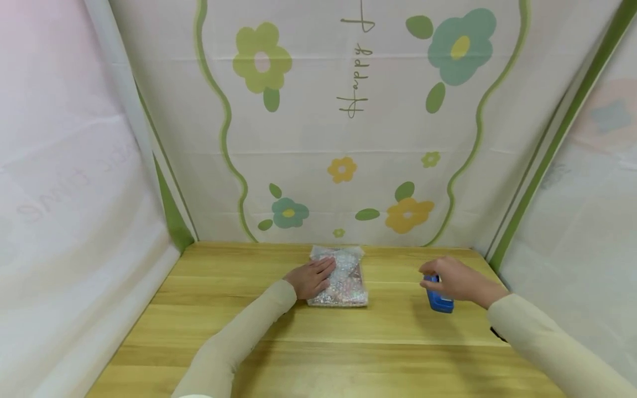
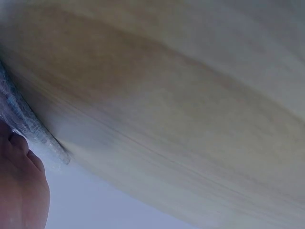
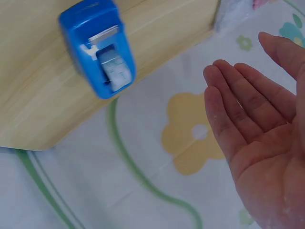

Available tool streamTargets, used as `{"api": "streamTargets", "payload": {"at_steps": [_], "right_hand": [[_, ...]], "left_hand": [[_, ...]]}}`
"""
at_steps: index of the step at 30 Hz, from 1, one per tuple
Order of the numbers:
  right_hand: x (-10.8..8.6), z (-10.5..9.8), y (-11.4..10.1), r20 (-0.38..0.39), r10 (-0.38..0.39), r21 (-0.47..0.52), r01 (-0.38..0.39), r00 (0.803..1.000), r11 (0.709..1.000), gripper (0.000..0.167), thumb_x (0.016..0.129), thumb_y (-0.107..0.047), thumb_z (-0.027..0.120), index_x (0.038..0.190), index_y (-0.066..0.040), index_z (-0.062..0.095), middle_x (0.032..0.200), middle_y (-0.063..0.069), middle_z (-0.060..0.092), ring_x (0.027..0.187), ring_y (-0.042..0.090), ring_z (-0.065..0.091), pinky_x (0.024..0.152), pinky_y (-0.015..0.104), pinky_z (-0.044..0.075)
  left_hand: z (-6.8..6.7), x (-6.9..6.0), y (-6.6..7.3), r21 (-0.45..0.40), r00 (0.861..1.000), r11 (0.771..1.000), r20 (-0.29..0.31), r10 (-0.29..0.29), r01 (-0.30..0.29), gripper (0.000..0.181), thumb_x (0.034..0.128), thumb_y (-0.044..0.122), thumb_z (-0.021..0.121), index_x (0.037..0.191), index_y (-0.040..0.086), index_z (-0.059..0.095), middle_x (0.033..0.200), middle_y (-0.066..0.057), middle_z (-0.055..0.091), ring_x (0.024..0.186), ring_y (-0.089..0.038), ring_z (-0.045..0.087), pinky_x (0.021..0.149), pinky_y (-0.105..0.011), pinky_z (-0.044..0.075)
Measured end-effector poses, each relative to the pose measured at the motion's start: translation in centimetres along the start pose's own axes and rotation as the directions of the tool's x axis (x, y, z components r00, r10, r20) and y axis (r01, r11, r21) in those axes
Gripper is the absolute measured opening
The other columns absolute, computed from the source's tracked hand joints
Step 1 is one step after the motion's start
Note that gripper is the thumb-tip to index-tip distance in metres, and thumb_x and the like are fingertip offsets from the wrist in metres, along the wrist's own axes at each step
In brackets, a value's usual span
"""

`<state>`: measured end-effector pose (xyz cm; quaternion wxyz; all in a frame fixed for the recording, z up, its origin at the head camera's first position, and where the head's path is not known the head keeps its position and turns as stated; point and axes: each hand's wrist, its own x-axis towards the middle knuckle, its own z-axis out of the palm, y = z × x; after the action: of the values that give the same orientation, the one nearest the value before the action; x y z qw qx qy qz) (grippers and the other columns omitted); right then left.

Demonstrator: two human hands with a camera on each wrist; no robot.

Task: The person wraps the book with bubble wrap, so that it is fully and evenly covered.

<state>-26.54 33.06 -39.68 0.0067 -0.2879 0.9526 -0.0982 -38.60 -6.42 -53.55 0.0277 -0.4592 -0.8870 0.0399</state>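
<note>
A flat packet in clear bubble wrap (image 1: 345, 282) lies at the table's far edge, with pinkish contents showing through. My left hand (image 1: 312, 278) rests on its left part with extended fingers; in the left wrist view the knuckles (image 2: 21, 176) sit beside the wrap's edge (image 2: 31, 121). A blue plastic item (image 1: 440, 301), rather like a tape dispenser, stands on the table to the right. Above it hovers my right hand (image 1: 455, 279), partly covering it in the head view. The right wrist view shows that palm (image 3: 267, 162) bare, apart from the blue item (image 3: 100, 50).
The wooden table (image 1: 308, 354) carries both things. A white cloth with printed flowers (image 1: 343, 127) hangs at its far edge, and further cloth panels (image 1: 74, 221) stand to the left and right.
</note>
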Motion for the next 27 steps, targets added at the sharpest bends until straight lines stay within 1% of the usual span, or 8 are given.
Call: {"api": "streamTargets", "payload": {"at_steps": [2,5,7,11,16,21,23,27], "right_hand": [[-0.8,-0.1,1.0,0.016,0.029,0.040,-0.030,0.999,0.999,0.013,0.098,-0.022,0.077,0.094,-0.010,0.075,0.092,0.001,0.077,0.081,0.014,0.073,0.072,0.036,0.062],[-1.8,0.2,2.5,0.043,0.090,0.105,-0.094,0.995,0.990,0.031,0.099,-0.024,0.076,0.075,-0.013,0.059,0.076,-0.007,0.063,0.069,0.005,0.060,0.063,0.028,0.051],[-2.3,0.5,3.6,0.045,0.140,0.132,-0.145,0.989,0.980,0.032,0.099,-0.024,0.076,0.074,-0.012,0.058,0.075,-0.008,0.062,0.069,0.002,0.057,0.063,0.026,0.049],[-3.2,1.2,5.4,0.050,0.202,0.139,-0.207,0.978,0.969,0.014,0.098,-0.020,0.076,0.090,-0.010,0.076,0.090,-0.003,0.076,0.079,0.006,0.068,0.068,0.030,0.057],[-3.8,2.0,7.0,0.057,0.268,0.172,-0.274,0.962,0.946,0.014,0.099,-0.019,0.075,0.095,-0.008,0.082,0.089,0.000,0.078,0.077,0.008,0.065,0.065,0.029,0.054],[-4.1,3.1,8.1,0.060,0.377,0.229,-0.380,0.924,0.896,0.018,0.100,-0.023,0.074,0.097,-0.008,0.083,0.093,0.003,0.079,0.079,0.013,0.063,0.066,0.031,0.051],[-4.3,3.7,8.5,0.085,0.422,0.277,-0.428,0.903,0.860,0.023,0.101,-0.025,0.073,0.089,-0.007,0.081,0.082,0.000,0.073,0.072,0.013,0.057,0.063,0.029,0.047],[-4.6,4.7,9.2,0.133,0.439,0.384,-0.454,0.889,0.804,0.034,0.102,-0.026,0.071,0.077,-0.003,0.072,0.063,-0.006,0.052,0.060,0.010,0.046,0.057,0.026,0.040]], "left_hand": [[-0.1,0.0,0.1,0.001,1.000,1.000,0.005,0.000,0.000,0.061,0.1167,0.038,0.030,0.168,0.006,0.025,0.177,-0.011,0.025,0.164,-0.025,0.026,0.133,-0.041,0.028],[-0.2,0.0,0.1,0.003,1.000,1.000,0.020,0.000,0.000,0.062,0.1168,0.039,0.029,0.169,0.006,0.023,0.177,-0.011,0.023,0.164,-0.025,0.025,0.133,-0.042,0.028],[-0.2,-0.1,0.1,0.008,1.000,1.000,0.023,-0.007,0.007,0.061,0.1168,0.039,0.029,0.169,0.007,0.024,0.177,-0.010,0.024,0.164,-0.025,0.025,0.133,-0.042,0.028],[-0.2,-0.1,0.0,0.002,1.000,1.000,0.024,-0.016,0.016,0.061,0.1167,0.039,0.029,0.169,0.007,0.024,0.177,-0.009,0.024,0.164,-0.025,0.025,0.133,-0.041,0.028],[-0.2,0.0,-0.1,-0.011,1.000,1.000,0.017,-0.011,0.011,0.061,0.1167,0.039,0.030,0.169,0.007,0.024,0.177,-0.010,0.024,0.164,-0.025,0.025,0.133,-0.041,0.028],[-0.1,0.0,-0.1,0.009,1.000,1.000,0.015,-0.018,0.018,0.061,0.1168,0.040,0.029,0.169,0.008,0.024,0.177,-0.008,0.024,0.164,-0.023,0.026,0.132,-0.041,0.028],[-0.2,-0.1,0.0,0.014,1.000,1.000,0.017,-0.017,0.017,0.061,0.1168,0.040,0.028,0.169,0.008,0.024,0.177,-0.009,0.024,0.164,-0.024,0.025,0.133,-0.041,0.028],[-0.5,-0.3,0.2,0.004,1.000,1.000,0.020,-0.017,0.017,0.061,0.1166,0.039,0.030,0.168,0.007,0.025,0.177,-0.010,0.025,0.164,-0.025,0.026,0.133,-0.042,0.028]]}}
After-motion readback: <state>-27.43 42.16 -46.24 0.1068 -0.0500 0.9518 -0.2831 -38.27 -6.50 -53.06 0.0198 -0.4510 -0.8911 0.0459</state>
